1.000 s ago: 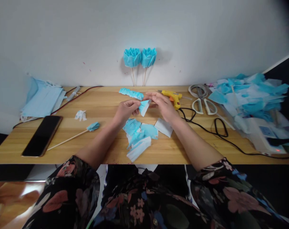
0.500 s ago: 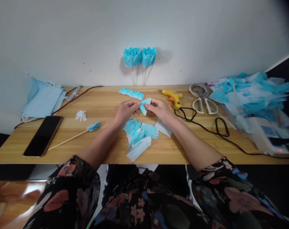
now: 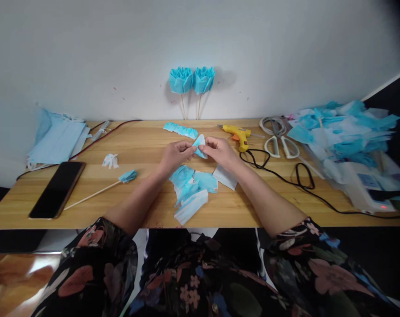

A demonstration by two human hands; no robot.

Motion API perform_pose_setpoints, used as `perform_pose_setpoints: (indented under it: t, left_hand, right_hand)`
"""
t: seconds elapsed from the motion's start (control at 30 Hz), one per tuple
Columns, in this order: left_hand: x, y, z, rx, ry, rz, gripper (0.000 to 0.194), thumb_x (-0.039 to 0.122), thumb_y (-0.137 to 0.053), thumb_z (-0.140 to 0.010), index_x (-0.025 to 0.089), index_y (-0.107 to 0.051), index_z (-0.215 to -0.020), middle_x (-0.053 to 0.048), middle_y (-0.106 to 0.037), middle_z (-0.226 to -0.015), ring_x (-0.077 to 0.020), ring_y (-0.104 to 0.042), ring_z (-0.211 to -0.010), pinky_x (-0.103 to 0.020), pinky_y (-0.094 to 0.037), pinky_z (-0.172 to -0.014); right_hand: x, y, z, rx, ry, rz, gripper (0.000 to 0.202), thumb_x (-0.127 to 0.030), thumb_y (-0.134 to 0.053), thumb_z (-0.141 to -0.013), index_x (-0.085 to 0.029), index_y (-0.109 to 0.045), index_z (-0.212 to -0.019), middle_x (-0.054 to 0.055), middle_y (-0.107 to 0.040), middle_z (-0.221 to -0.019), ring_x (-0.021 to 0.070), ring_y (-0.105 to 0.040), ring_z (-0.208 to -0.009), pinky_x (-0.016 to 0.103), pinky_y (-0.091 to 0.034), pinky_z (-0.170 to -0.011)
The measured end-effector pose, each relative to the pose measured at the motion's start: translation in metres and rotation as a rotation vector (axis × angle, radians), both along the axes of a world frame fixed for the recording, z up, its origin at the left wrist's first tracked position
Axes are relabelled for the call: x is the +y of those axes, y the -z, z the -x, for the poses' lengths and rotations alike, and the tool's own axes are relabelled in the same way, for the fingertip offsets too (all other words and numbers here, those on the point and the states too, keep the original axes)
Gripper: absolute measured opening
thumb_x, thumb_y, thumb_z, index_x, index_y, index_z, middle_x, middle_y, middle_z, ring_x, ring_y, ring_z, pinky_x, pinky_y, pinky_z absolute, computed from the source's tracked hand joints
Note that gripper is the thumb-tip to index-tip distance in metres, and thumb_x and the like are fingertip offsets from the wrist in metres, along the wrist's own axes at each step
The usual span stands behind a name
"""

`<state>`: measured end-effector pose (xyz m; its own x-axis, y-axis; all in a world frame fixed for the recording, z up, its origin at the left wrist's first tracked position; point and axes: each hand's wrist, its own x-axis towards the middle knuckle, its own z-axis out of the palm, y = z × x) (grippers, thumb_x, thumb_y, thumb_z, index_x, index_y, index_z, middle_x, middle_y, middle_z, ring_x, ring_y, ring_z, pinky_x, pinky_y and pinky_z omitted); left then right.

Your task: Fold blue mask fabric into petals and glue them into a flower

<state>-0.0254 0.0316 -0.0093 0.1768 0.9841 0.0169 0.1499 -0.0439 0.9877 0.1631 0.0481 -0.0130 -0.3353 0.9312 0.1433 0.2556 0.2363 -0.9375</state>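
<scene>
Left hand [image 3: 174,156] and right hand [image 3: 222,152] pinch one folded blue-white piece [image 3: 199,141] between closed thumbs and fingers, left of the glue gun [image 3: 237,130]. Pleated strip [image 3: 180,129] lies farther left of gun; loose scraps [image 3: 184,175] front-left; scissors [image 3: 284,146] right.

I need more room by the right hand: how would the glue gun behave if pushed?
The glue gun would likely slide, not tip, since it lies on its side. Its loosely looped black cord would probably drag along. The plastic-looking body suggests it's fairly light.
</scene>
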Motion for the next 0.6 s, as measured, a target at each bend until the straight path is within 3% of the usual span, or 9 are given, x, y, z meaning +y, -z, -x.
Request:
perform_pose_setpoints:
  t: [0.27, 0.33, 0.5, 0.6]
  left_hand:
    - [0.000, 0.000, 0.000, -0.034, -0.026, -0.006, 0.038, 0.053, -0.080, -0.070, 0.016, -0.069, -0.072, -0.002, -0.069, -0.064, -0.0088, -0.053, -0.053, -0.023, -0.043, -0.055]
    - [0.002, 0.000, 0.002, -0.066, -0.050, 0.004, 0.038, 0.053, -0.079, -0.070, 0.016, -0.068, -0.070, -0.002, -0.068, -0.062, -0.0086, -0.052, -0.053, -0.023, -0.042, -0.054]
    - [0.006, 0.001, 0.006, -0.134, -0.098, 0.027, 0.038, 0.052, -0.078, -0.072, 0.016, -0.066, -0.068, -0.003, -0.068, -0.063, -0.0078, -0.053, -0.053, -0.022, -0.041, -0.053]
    - [0.006, 0.001, 0.004, -0.164, -0.111, 0.030, 0.038, 0.051, -0.079, -0.072, 0.016, -0.064, -0.067, -0.002, -0.068, -0.063, -0.0074, -0.053, -0.053, -0.021, -0.041, -0.053]
  right_hand:
    - [0.001, -0.009, -0.004, -0.135, 0.033, -0.137, 0.030, -0.045, -0.060, -0.086, -0.022, -0.054, -0.067, -0.003, -0.052, -0.062, 0.0132, -0.045, -0.062, 0.029, -0.033, -0.062]
    - [0.006, -0.017, -0.014, -0.213, 0.119, -0.220, 0.026, -0.042, -0.058, -0.089, -0.021, -0.061, -0.073, -0.001, -0.060, -0.068, 0.0151, -0.051, -0.066, 0.029, -0.036, -0.065]
    - [0.022, -0.030, -0.062, -0.606, 0.508, -0.329, 0.025, -0.040, -0.060, -0.093, -0.020, -0.073, -0.088, 0.009, -0.072, -0.079, 0.0239, -0.062, -0.074, 0.035, -0.041, -0.071]
    - [0.024, -0.030, -0.089, -0.910, 0.574, -0.295, 0.038, -0.047, -0.059, -0.096, -0.015, -0.075, -0.084, 0.018, -0.072, -0.074, 0.0300, -0.067, -0.079, 0.040, -0.046, -0.073]
